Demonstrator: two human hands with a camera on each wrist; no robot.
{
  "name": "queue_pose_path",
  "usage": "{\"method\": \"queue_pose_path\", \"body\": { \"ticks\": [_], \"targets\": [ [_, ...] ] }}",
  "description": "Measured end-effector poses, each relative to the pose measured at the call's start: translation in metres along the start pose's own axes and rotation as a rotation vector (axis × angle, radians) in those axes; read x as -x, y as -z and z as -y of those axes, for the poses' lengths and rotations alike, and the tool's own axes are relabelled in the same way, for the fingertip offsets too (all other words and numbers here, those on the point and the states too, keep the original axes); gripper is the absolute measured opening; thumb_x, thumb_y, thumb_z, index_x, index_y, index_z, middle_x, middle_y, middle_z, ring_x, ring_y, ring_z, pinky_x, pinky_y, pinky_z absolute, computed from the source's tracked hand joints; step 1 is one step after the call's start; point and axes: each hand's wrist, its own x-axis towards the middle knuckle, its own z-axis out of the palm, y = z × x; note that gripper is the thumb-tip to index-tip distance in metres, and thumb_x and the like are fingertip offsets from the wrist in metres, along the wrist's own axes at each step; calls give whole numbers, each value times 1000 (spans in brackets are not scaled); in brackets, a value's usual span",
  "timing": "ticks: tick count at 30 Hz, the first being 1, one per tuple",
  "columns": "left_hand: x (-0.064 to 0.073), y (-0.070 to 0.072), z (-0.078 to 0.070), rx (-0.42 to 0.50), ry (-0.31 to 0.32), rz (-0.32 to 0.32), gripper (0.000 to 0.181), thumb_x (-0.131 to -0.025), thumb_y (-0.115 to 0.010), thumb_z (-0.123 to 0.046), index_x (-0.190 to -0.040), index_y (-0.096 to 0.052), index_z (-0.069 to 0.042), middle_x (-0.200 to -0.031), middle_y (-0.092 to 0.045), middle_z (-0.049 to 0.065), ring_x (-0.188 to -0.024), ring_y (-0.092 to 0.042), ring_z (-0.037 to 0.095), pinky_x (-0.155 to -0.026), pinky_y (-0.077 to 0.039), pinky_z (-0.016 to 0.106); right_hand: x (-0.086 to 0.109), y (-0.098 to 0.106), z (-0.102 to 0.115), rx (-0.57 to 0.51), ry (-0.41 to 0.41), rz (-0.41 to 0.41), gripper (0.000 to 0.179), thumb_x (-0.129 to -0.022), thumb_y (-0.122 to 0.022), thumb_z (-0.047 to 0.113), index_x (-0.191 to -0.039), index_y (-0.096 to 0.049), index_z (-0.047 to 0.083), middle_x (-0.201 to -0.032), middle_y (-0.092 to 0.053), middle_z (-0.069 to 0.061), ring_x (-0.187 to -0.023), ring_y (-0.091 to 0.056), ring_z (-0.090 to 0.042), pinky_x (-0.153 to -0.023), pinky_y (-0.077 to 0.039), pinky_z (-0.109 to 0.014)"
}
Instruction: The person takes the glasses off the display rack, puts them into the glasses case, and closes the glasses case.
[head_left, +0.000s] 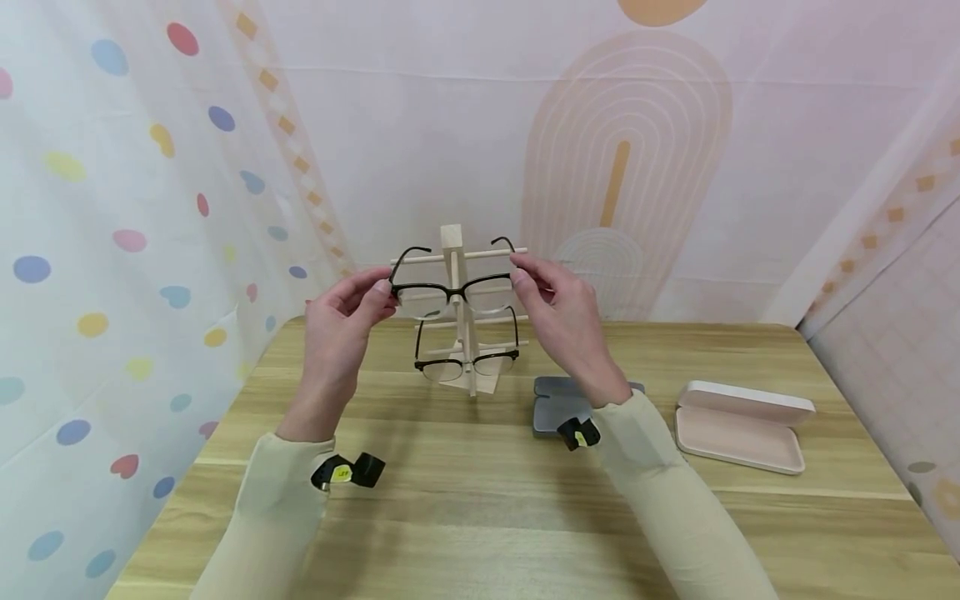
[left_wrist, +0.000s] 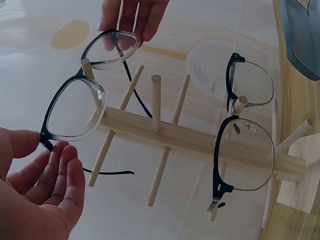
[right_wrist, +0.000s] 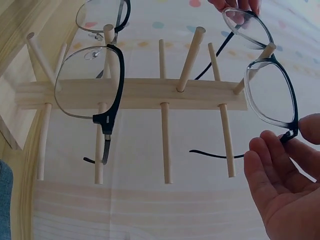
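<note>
Both hands hold a pair of black-browed eyeglasses [head_left: 454,291] at the top of a wooden display stand [head_left: 452,237]. My left hand [head_left: 341,321] pinches the hinge corner on the left between thumb and fingers. On the other side my right hand [head_left: 562,312] pinches the opposite corner. The bridge lies at the top front peg, and the temples stretch back past the upper side pegs, as the left wrist view shows. Lower on the stand hangs a second pair of glasses [head_left: 467,367] with dark brows and thin rims; neither hand touches it.
A blue-grey glasses case [head_left: 551,407] lies partly behind the right wrist. Farther right, a white case [head_left: 742,425] stands with its lid up and a pale pink inside. The wooden table [head_left: 450,517] meets a patterned curtain [head_left: 420,125] at the back and left.
</note>
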Motion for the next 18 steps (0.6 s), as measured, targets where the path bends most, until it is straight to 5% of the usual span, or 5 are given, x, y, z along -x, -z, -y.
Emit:
{"method": "queue_pose_path", "body": {
  "ticks": [18],
  "targets": [
    [18, -2, -15, 58, -61, -39, 29, -98, -71, -6, -122, -68, 10, -94, -76, 2, -85, -70, 15, -83, -59, 24, 12, 12, 17, -101, 5, -32, 30, -105, -63, 21, -130, -72, 8, -123, -73, -6, -104, -68, -16, -87, -56, -27]
  ]
}}
